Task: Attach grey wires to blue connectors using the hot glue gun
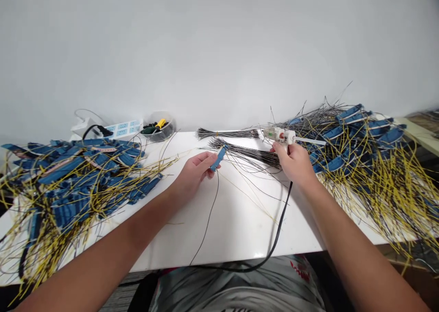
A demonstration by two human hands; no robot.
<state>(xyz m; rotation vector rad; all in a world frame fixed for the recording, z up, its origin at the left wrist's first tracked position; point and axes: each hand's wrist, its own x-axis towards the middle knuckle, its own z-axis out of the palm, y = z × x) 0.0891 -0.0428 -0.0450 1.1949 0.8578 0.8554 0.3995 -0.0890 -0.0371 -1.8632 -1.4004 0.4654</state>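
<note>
Between thumb and fingers, my left hand point(202, 163) pinches a small blue strip-like piece point(218, 158), held tilted above the table. A thin dark wire point(210, 216) hangs from it towards the front edge. My right hand point(295, 158) is wrapped round a clear and white hot glue gun point(279, 135), its nozzle side pointing left. From the gun's back a white glue stick point(310, 141) sticks out to the right, and a black cord point(281, 220) runs down from its handle. The two hands are apart. Behind them lie two bundles of dark wires point(228, 133).
Piles of blue pieces with yellow and black wires lie at left point(72, 207) and right point(373, 133) on the white table point(240, 229). A power strip point(125, 129) and a clear bowl point(168, 130) with a yellow-handled tool stand near the wall.
</note>
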